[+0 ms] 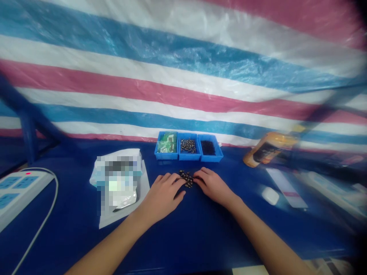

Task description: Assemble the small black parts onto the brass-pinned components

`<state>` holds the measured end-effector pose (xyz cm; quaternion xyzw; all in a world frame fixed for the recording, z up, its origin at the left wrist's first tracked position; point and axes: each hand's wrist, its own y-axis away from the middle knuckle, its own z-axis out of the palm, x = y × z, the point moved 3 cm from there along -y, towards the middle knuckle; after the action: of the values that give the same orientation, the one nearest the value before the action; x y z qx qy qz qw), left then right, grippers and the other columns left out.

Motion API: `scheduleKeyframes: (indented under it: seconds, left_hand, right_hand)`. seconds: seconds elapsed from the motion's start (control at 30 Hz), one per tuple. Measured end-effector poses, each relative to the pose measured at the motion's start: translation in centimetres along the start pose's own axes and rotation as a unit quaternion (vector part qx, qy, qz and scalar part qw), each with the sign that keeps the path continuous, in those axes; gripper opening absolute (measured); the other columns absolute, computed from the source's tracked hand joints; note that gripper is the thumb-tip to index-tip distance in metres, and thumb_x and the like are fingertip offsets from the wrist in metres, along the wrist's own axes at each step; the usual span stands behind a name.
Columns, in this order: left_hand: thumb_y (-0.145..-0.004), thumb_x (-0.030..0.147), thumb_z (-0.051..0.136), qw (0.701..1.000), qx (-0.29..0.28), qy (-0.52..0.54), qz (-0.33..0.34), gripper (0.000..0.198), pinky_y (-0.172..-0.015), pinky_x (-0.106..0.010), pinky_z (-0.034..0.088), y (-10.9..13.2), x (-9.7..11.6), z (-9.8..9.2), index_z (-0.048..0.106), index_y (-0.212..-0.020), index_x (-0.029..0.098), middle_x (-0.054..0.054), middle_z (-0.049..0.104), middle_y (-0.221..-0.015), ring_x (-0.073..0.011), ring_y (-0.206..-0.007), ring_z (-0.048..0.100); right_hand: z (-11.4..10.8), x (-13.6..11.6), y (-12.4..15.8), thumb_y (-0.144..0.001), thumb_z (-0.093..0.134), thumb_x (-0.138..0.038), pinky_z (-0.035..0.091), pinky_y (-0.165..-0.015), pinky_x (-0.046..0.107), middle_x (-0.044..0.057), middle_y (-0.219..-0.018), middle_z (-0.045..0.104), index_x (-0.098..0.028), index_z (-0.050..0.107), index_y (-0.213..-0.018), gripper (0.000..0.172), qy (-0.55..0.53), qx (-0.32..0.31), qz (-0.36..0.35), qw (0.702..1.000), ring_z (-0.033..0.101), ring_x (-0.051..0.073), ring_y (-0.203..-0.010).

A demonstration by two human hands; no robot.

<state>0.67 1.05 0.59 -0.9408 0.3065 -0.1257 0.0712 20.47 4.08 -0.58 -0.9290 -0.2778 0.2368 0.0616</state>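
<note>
A small heap of dark little parts (187,178) lies on the blue table top (200,229) between my two hands. My left hand (163,194) rests palm down just left of the heap, fingers stretched toward it and touching its edge. On the heap's right side my right hand (213,186) lies flat, its fingertips at the parts. Neither hand grips anything that I can see. Behind the heap stand three small blue bins: one with green pieces (166,145), one with metal parts (188,146), one with black parts (208,147).
A white plastic bag (119,183) lies left of my hands. A white power strip (17,191) with cable sits at the far left. An orange bottle (268,149) lies at the right, with a white mouse-like object (270,195) and papers. A striped tarp (183,68) hangs behind.
</note>
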Motion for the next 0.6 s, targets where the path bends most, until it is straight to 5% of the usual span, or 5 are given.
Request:
scheduleKeyframes:
  seconds: [0.13, 0.33, 0.6]
  left_hand:
    - [-0.096, 0.031, 0.05, 1.0, 0.02, 0.001, 0.0, 0.025, -0.086, -0.043, 0.041, -0.1, 0.1, -0.2, 0.062, -0.118, 0.025, -0.004, 0.064, -0.114, -0.0251, -0.101, 0.058]
    - [-0.094, 0.033, 0.054, 0.987, 0.14, -0.023, -0.076, 0.02, -0.1, -0.054, 0.031, -0.1, 0.1, -0.8, 0.067, -0.103, 0.022, -0.006, 0.07, -0.104, -0.029, -0.104, 0.058]
    - [-0.093, 0.026, 0.055, 0.99, 0.129, 0.044, -0.022, 0.014, -0.106, -0.052, 0.024, 0.0, 0.8, -0.9, 0.066, -0.102, 0.027, 0.0, 0.07, -0.104, -0.0246, -0.108, 0.056]
  right_hand:
    - [-0.1, 0.1, 0.0, -0.098, 0.051, -0.022, 0.049, -0.083, 0.031, 0.005, -0.096, 0.066, -0.021, 0.063, -0.101, 0.012, -0.032, 0.007, 0.002, 0.999, 0.063, 0.019, -0.09]
    - [-0.1, 0.6, -0.1, -0.098, 0.053, -0.026, 0.051, -0.081, 0.033, 0.003, -0.1, 0.072, -0.023, 0.063, -0.104, 0.012, -0.064, 0.026, 0.045, 0.997, 0.068, 0.02, -0.09]
    - [-1.3, -0.3, 0.3, -0.097, 0.055, -0.027, 0.052, -0.084, 0.034, 0.004, -0.106, 0.075, -0.026, 0.068, -0.115, 0.022, -0.071, 0.116, -0.038, 0.99, 0.071, 0.02, -0.092]
